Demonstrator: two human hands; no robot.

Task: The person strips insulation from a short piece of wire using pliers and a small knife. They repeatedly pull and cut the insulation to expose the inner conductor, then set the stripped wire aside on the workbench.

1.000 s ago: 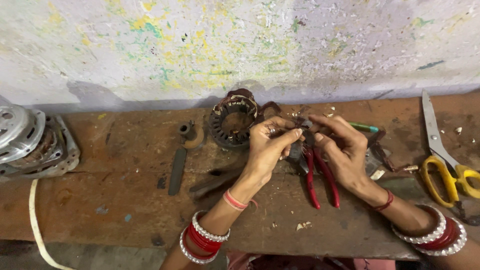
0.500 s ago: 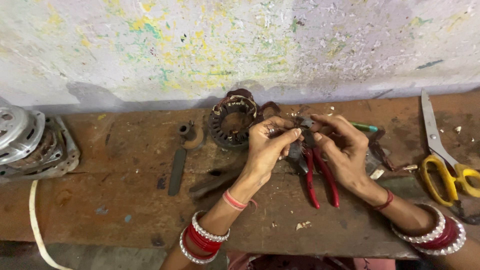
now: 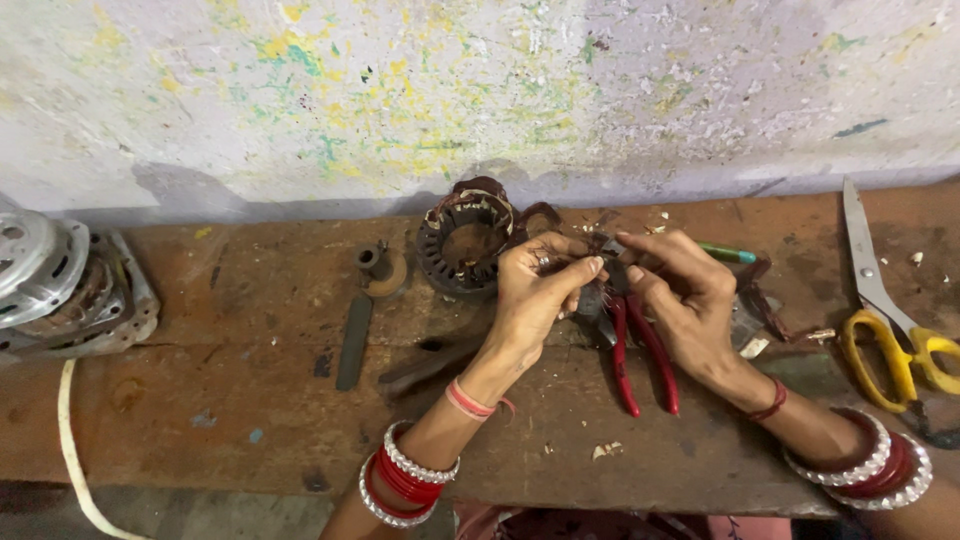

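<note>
Hands pinched together: my left hand, right hand clamp thin dark wire over red-handled pliers; round wound stator core behind, yellow-handled scissors right on brown wooden worktop.

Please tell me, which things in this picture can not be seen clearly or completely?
Head view only:
- What the left hand and right hand pinch: too small, covered by fingertips.
- Pliers head: hidden behind the hands.
- Scissors: one handle cut off by the right edge.
- Motor housing: cut off by the left edge.
- Stator: right side behind the left hand.
</note>
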